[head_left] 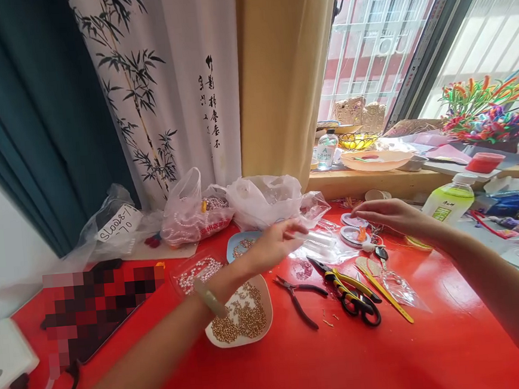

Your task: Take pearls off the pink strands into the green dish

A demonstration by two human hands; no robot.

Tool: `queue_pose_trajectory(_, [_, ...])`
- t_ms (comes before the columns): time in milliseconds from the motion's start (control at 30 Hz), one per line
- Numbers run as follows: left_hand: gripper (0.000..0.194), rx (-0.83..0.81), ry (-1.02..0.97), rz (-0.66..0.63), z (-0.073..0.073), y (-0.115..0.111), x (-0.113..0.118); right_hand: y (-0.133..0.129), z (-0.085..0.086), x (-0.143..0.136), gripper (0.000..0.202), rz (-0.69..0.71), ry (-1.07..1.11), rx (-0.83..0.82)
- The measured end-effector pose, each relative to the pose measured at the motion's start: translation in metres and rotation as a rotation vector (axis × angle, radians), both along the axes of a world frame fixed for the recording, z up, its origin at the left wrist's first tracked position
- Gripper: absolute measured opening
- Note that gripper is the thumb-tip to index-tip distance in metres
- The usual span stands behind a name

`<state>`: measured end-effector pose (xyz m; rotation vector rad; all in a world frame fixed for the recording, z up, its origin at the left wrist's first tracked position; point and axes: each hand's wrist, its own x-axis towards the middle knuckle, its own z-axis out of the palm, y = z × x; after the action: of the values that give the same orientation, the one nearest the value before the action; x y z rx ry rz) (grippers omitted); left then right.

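My left hand (276, 243) reaches over the table beside the blue dish (233, 248), its fingers loosely bent and apart, with nothing visible in them. A bangle circles that wrist. My right hand (389, 215) hovers by the white round spools (352, 235), palm down and fingers stretched out, holding nothing visible. Below my left forearm is a pale dish of gold beads (251, 316). Pliers with dark handles (298, 299) lie open in the middle. To their right are yellow-and-black pliers (338, 281), black-handled scissors (362, 309) and a yellow strip tool (386, 292).
Plastic bags (266, 200), one with pink bead strings (193, 217), line the back. A tray of pink beads (198, 274) sits left of the dishes. A green-yellow bottle (449, 200) stands at right. A dark device (112, 320) and white box (7, 361) lie at left.
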<state>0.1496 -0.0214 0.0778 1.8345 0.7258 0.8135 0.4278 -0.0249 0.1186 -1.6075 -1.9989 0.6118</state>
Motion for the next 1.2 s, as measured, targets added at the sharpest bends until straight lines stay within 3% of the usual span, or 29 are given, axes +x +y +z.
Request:
queue_pose_trajectory(100, [0.052, 0.101, -0.082, -0.071, 0.011, 0.012, 0.039, 0.0, 0.012, -0.015, 0.047, -0.022, 0.115, 0.061])
queue_pose_trajectory(167, [0.061, 0.052, -0.111, -0.116, 0.013, 0.02, 0.063, -0.001, 0.017, -0.023, 0.045, -0.02, 0.199, 0.107])
queue_pose_trajectory(233, [0.059, -0.055, -0.128, -0.173, 0.012, 0.028, 0.08, -0.001, 0.019, -0.027, 0.043, -0.013, 0.238, 0.172])
queue_pose_trajectory(300, [0.043, -0.115, -0.143, -0.156, 0.01, 0.034, 0.084, 0.0, 0.019, -0.025, 0.041, -0.005, 0.209, 0.224])
queue_pose_trajectory(400, [0.02, -0.091, -0.163, -0.06, 0.007, 0.04, 0.072, 0.0, 0.016, -0.014, 0.04, -0.028, 0.137, 0.231])
queue_pose_trajectory(533, [0.02, -0.096, -0.176, -0.032, 0.002, 0.046, 0.039, -0.003, 0.014, 0.005, 0.039, -0.155, 0.185, 0.259])
queue_pose_trajectory(733, [0.027, -0.378, -0.204, -0.077, -0.01, 0.045, 0.009, 0.003, 0.015, 0.018, 0.031, -0.322, 0.431, 0.298])
queue_pose_trajectory(933, [0.027, -0.597, -0.23, -0.147, -0.011, 0.033, -0.004, 0.008, 0.012, 0.003, 0.028, -0.41, 0.394, 0.251])
queue_pose_trajectory(1033, [0.026, -0.636, -0.244, -0.137, -0.009, 0.024, -0.013, 0.006, 0.01, -0.005, 0.025, -0.404, 0.33, 0.229])
queue_pose_trajectory(1200, [0.027, -0.657, -0.242, -0.113, -0.007, 0.009, -0.028, 0.004, 0.004, -0.016, 0.031, -0.269, 0.191, 0.174])
